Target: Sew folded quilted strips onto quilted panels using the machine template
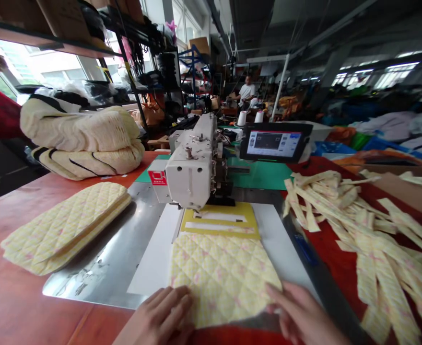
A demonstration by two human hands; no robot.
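Observation:
A pale yellow quilted fabric panel (221,278) with a faint pink print lies flat in front of the sewing machine (191,167). Its far edge meets a yellow template (221,221) with slots, which sits under the machine head. My left hand (166,311) is at the panel's near left edge, fingers curled onto the cloth and thumb mostly hidden. On the right side, my right hand (293,309) pinches the panel's edge between thumb and fingers. White sheet (153,263) shows beneath the panel and template.
A stack of quilted panels (70,220) lies to the left, with bundled padded pieces (85,139) behind it. Loose fabric strips (372,239) are heaped on the right. A control screen (274,143) stands beside the machine. A person (247,91) is far back.

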